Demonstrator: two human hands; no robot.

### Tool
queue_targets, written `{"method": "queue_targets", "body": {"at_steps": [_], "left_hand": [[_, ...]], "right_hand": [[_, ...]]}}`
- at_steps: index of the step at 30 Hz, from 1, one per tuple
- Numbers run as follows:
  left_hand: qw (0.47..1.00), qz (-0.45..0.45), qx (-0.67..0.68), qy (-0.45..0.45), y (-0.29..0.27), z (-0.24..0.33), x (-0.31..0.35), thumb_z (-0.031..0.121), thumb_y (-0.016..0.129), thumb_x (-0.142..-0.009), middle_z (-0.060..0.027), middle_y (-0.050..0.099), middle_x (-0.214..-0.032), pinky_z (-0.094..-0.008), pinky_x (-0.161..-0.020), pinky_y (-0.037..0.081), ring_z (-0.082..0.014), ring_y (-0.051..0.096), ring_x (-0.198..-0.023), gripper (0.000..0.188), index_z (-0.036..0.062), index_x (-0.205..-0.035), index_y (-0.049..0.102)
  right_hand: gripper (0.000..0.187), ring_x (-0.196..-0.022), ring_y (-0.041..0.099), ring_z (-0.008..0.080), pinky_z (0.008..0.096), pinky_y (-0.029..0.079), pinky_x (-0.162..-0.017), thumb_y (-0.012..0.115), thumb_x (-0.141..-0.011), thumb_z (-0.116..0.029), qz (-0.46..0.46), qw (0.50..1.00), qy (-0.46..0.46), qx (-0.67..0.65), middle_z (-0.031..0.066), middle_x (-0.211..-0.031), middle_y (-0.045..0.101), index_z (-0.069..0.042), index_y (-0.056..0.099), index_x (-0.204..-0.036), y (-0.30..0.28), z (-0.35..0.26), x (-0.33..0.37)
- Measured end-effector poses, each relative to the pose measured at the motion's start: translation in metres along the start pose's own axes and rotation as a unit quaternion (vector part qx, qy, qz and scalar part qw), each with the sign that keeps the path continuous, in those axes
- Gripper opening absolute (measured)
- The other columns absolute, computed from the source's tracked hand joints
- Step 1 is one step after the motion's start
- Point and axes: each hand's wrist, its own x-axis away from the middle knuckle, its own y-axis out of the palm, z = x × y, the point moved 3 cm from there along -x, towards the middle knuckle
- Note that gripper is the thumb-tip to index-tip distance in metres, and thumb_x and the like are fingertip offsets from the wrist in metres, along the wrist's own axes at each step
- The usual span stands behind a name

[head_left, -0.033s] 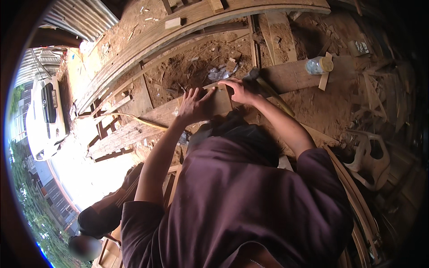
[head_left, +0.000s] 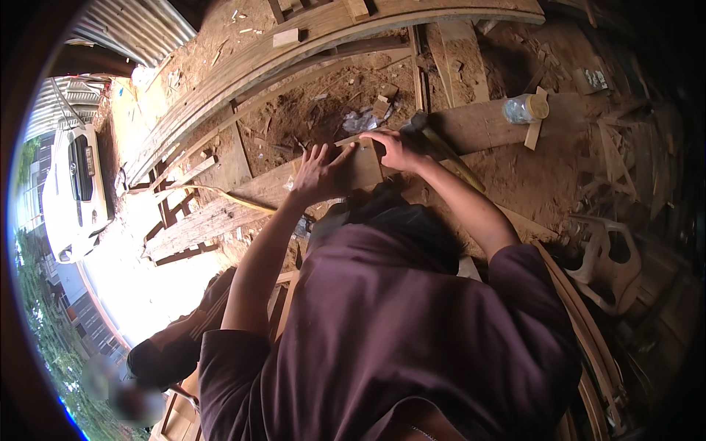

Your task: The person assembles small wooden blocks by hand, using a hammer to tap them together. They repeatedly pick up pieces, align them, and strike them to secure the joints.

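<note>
A short flat wooden piece [head_left: 365, 170] lies across the long plank in front of me. My left hand [head_left: 319, 175] rests at its left side, fingers spread out and pressed down. At the piece's far right corner is my right hand [head_left: 401, 152], its index finger reaching over the edge and its thumb along the side; the other fingers are curled. Right beside that hand lies a hammer, its dark head [head_left: 417, 122] on the plank and its yellowish handle [head_left: 465, 173] slanting toward my forearm. The wooden piece's near edge is partly hidden by dark cloth at my lap.
A clear jar with a yellow lid [head_left: 539, 107] lies on the plank [head_left: 471, 126] at right. Beyond runs a long beam [head_left: 250, 73] carrying a small wood block [head_left: 286, 37]. A plastic chair [head_left: 609, 264] stands at right. At lower left is another person [head_left: 173, 349]; farther off, a white vehicle [head_left: 66, 195].
</note>
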Motion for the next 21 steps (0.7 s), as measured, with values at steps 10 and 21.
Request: {"method": "queue_targets", "body": {"at_steps": [10, 21], "left_hand": [[1.000, -0.012, -0.012, -0.011, 0.000, -0.008, -0.001, 0.060, 0.094, -0.063, -0.0317, 0.046, -0.147, -0.0609, -0.115, 0.037, -0.0530, 0.046, -0.135, 0.126, 0.0364, -0.170, 0.030], [0.998, 0.019, -0.058, -0.003, 0.011, -0.019, -0.002, 0.066, 0.091, -0.063, -0.0229, 0.049, -0.144, -0.0549, -0.110, 0.041, -0.0428, 0.049, -0.131, 0.126, 0.0401, -0.170, 0.029]], "right_hand": [[0.064, -0.123, 0.068, 0.0397, 0.0464, 0.054, -0.107, 0.070, -0.075, 0.006, -0.014, 1.000, 0.017, 0.000, 0.0192, -0.131, 0.072, -0.007, 0.063, -0.137, -0.004, 0.003, -0.007], [0.060, -0.119, 0.071, 0.0394, 0.0464, 0.056, -0.105, 0.080, -0.078, -0.007, -0.034, 0.998, 0.054, 0.025, 0.0194, -0.126, 0.074, -0.010, 0.066, -0.136, -0.006, 0.003, -0.014]]}}
